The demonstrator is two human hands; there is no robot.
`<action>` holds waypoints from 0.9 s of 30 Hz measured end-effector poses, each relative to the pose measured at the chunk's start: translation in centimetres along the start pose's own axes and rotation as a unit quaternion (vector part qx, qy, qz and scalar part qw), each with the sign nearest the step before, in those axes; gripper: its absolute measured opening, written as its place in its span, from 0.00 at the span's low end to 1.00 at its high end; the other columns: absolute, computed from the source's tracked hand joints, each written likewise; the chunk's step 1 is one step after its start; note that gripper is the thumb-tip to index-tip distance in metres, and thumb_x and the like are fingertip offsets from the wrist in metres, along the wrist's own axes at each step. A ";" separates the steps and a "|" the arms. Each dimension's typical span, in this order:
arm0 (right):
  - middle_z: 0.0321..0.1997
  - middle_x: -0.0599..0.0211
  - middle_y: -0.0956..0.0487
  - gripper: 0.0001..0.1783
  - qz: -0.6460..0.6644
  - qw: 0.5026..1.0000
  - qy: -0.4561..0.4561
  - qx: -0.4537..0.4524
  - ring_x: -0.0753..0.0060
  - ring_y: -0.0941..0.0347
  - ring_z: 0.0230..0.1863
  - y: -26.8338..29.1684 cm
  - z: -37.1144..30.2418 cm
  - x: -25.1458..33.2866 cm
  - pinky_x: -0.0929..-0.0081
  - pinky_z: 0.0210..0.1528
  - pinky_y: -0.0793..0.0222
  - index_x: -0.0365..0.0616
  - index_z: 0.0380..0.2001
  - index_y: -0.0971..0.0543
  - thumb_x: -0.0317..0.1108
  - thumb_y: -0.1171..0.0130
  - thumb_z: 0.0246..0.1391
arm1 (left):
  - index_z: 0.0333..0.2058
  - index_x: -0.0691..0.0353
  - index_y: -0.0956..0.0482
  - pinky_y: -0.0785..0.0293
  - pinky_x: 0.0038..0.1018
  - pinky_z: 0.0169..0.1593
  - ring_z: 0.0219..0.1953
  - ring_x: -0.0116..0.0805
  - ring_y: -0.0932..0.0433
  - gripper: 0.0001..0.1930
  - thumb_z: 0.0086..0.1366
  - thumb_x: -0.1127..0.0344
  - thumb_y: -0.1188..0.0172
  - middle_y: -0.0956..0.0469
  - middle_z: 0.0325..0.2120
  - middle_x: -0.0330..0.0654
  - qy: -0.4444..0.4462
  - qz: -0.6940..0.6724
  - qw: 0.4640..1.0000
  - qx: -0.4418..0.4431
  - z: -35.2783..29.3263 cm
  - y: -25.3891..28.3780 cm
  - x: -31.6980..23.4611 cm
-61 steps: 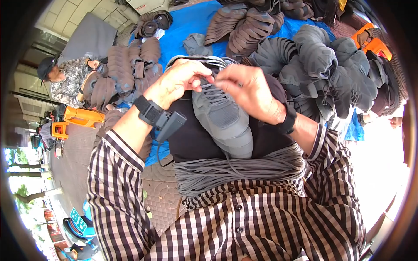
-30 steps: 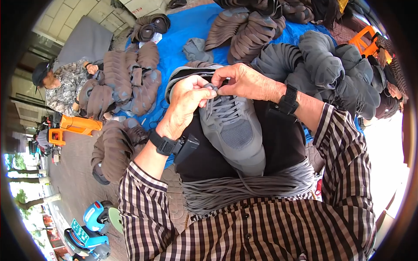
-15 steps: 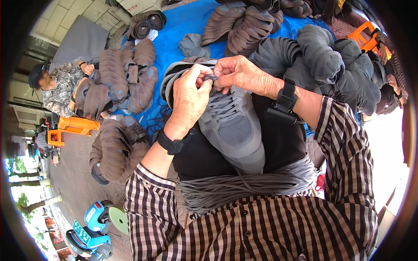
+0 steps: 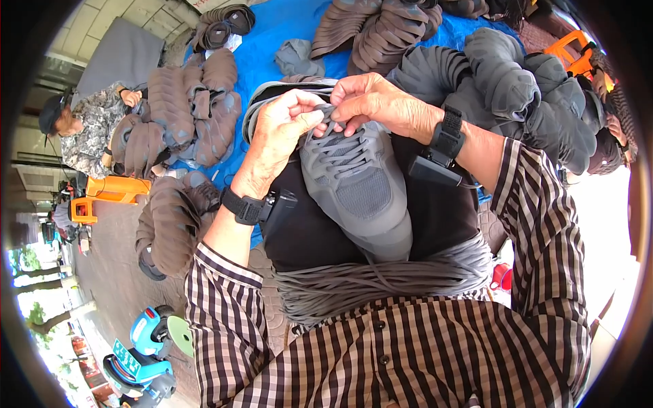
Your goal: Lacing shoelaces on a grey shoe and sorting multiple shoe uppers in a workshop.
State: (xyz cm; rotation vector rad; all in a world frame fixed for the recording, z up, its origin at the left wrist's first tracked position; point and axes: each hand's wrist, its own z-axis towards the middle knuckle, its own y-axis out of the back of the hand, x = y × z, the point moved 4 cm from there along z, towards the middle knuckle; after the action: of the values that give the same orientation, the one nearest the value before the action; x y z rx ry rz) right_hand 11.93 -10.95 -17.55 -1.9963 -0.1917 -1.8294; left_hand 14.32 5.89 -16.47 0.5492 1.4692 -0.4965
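A grey lace-up sneaker rests across my dark-clothed lap, its toe toward me and its opening at the far end. Near its tongue, both hands work close together at the top eyelets. My left hand pinches a grey shoelace between thumb and fingertips. On the other side, my right hand is closed on the same lace, its fingertips nearly touching those of the left. Crossed lacing shows below the fingers. A thick bundle of loose grey laces lies over my lap at my waist.
Stacked brown shoe uppers and grey ones lie on a blue tarp. More brown pieces sit on the paving to the left. A person in camouflage sits near an orange stool; a blue scooter stands lower left.
My left hand has opened slightly outward and the wrist has shifted left, while both hands stay at the lace. The held lace is now raised more visibly between the fingertips.
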 end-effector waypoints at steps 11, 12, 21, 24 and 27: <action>0.29 0.71 0.22 0.05 -0.103 0.995 0.004 0.001 0.79 0.22 0.34 -0.1 0.0 -0.2 0.80 0.33 0.24 0.40 0.30 0.25 0.29 0.40 0.51 | 0.35 0.68 0.30 0.29 0.20 0.29 0.25 0.23 0.27 0.06 0.58 0.80 0.48 0.25 0.24 0.39 -0.052 0.165 0.984 -0.050 0.4 -1.4 -0.6; 0.30 0.71 0.22 0.05 -0.093 0.996 0.007 0.010 0.80 0.22 0.35 -0.1 -0.1 -0.2 0.81 0.33 0.25 0.41 0.32 0.25 0.29 0.41 0.53 | 0.35 0.68 0.30 0.30 0.20 0.28 0.24 0.23 0.27 0.06 0.58 0.80 0.48 0.25 0.24 0.39 -0.053 0.180 0.980 -0.062 0.3 -1.4 -0.6; 0.29 0.78 0.23 0.08 -0.268 0.960 0.077 0.023 0.89 0.32 0.31 0.6 0.6 0.2 0.85 0.31 0.33 0.43 0.39 0.23 0.28 0.41 0.55 | 0.35 0.65 0.30 0.26 0.21 0.25 0.22 0.26 0.24 0.05 0.60 0.79 0.46 0.25 0.22 0.41 -0.029 0.079 0.994 -0.067 0.5 -1.2 0.4; 0.29 0.78 0.22 0.08 -0.300 0.939 0.168 0.015 0.87 0.30 0.32 0.2 0.5 0.2 0.81 0.37 0.31 0.42 0.39 0.23 0.28 0.40 0.55 | 0.36 0.65 0.30 0.25 0.22 0.26 0.23 0.29 0.22 0.05 0.61 0.78 0.47 0.24 0.23 0.42 -0.021 0.059 0.996 -0.061 0.6 -0.8 0.4; 0.28 0.66 0.21 0.08 -0.287 0.936 0.203 -0.005 0.75 0.25 0.31 0.1 0.4 0.3 0.74 0.38 0.30 0.38 0.36 0.23 0.27 0.40 0.50 | 0.38 0.64 0.32 0.24 0.23 0.29 0.26 0.34 0.20 0.07 0.60 0.77 0.47 0.22 0.27 0.47 0.021 -0.008 0.999 -0.030 0.4 -0.8 0.2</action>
State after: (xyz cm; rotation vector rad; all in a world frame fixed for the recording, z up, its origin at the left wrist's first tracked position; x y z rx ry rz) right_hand 12.37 -10.98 -17.35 -1.6151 -0.6962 -2.5550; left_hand 14.11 5.01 -16.70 0.5046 1.5241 -0.4544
